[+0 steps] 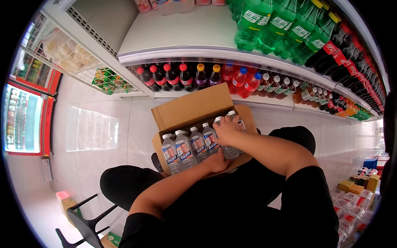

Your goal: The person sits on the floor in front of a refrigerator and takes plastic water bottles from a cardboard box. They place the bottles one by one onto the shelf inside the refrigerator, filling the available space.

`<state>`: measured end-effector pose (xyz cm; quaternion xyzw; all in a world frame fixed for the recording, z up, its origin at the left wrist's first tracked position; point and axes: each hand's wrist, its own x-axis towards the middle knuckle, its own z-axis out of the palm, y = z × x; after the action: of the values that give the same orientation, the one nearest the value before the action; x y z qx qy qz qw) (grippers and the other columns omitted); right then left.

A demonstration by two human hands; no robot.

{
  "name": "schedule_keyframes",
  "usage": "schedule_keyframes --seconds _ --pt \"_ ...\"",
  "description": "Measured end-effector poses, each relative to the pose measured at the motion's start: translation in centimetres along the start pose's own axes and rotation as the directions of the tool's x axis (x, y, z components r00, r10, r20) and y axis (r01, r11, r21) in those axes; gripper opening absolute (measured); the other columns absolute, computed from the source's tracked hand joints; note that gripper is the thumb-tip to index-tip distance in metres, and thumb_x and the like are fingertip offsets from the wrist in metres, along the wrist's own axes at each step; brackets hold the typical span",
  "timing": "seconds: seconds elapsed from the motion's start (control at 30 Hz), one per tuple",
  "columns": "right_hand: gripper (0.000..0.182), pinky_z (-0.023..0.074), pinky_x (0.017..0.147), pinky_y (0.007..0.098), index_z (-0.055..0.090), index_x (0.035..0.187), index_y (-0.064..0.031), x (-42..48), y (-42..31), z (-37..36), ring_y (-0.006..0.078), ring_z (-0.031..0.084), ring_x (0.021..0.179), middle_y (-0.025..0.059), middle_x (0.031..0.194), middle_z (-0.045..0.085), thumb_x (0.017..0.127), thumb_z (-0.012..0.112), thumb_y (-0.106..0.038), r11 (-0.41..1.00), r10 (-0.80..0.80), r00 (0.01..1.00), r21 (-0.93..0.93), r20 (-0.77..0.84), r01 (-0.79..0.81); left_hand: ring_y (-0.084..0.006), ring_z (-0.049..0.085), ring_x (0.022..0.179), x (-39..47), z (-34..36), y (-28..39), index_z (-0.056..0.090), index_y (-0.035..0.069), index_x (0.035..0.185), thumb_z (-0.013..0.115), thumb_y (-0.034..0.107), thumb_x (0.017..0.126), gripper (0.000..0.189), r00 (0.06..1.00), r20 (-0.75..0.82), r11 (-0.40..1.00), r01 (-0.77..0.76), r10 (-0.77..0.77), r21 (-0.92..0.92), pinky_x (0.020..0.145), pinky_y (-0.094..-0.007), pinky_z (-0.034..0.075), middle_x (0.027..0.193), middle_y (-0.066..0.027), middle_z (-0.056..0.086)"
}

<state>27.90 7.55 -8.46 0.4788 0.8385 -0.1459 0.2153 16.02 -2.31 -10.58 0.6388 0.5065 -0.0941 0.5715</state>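
Observation:
An open cardboard box (194, 107) stands before me between my knees, its far flap raised. Inside are several clear plastic bottles (183, 149) with white caps and blue picture labels, upright in rows. My right hand (228, 130) curls from above around a bottle (231, 152) towards the right end of the near row; its fingers hide the label. At the near wall of the box is my left hand (219, 161), thumb up against the lower part of that bottle. Its other fingers are hidden, so its hold is unclear.
Beyond the box, a low shelf holds cola bottles (171, 77) and red drink bottles (239, 80). Large green soda bottles (254, 23) fill part of the white shelf (183, 32) above. A black chair (83, 228) is behind left; packed goods (350, 209) stand at right.

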Motion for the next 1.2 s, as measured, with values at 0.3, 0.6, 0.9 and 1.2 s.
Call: schedule_keyframes --seconds 0.3,0.6,0.9,1.2 --pt "0.078 0.0250 0.112 0.0728 0.047 0.151 -0.0164 -0.1 -0.5 -1.4 0.0474 0.035 0.147 0.0280 0.153 0.043 0.084 0.075 -0.044 0.997 -0.034 0.975 -0.055 0.218 0.047 -0.0493 0.063 0.117 -0.1 -0.2 -1.5 0.027 -0.025 0.143 0.048 0.062 0.101 0.100 0.979 0.127 0.986 -0.163 0.161 0.012 0.103 -0.0487 0.048 0.121 -0.0402 0.064" --pt "0.049 0.0455 0.102 0.0564 0.064 0.130 -0.0169 -1.5 3.0 -6.6 0.0358 0.059 0.126 0.0151 0.128 0.064 0.089 0.068 -0.043 0.978 -0.206 0.965 0.047 0.160 0.201 -0.0383 0.072 0.093 -3.3 -7.9 1.1 0.071 0.003 0.111 0.062 0.038 0.099 0.038 0.938 -0.150 0.924 -0.262 0.311 0.277 0.083 -0.0457 0.056 0.097 -0.0218 0.073" --pt "0.043 0.0505 0.092 0.0525 0.066 0.124 -0.0178 -8.2 4.7 -13.2 0.0335 0.063 0.118 0.0126 0.117 0.066 0.088 0.071 -0.041 0.956 -0.286 0.925 -0.007 -0.250 0.294 -0.0186 0.067 0.087 -6.9 -29.7 9.8 0.063 0.001 0.121 0.068 0.006 0.093 0.028 0.135 -0.913 0.779 -0.578 0.385 0.243 0.071 -0.0308 0.056 0.103 -0.0121 0.066" --pt "0.047 0.0502 0.096 0.0546 0.065 0.125 -0.0110 -8.2 5.6 -10.7 0.0398 0.060 0.119 0.0195 0.121 0.063 0.090 0.070 -0.042 0.958 -0.271 0.962 0.089 -0.018 0.272 -0.0546 0.032 0.138 -0.7 -48.4 20.7 0.048 0.022 0.151 0.082 0.058 0.069 0.096 -0.106 -0.968 0.969 0.122 0.229 0.216 0.111 -0.0675 0.034 0.152 -0.0297 0.031"
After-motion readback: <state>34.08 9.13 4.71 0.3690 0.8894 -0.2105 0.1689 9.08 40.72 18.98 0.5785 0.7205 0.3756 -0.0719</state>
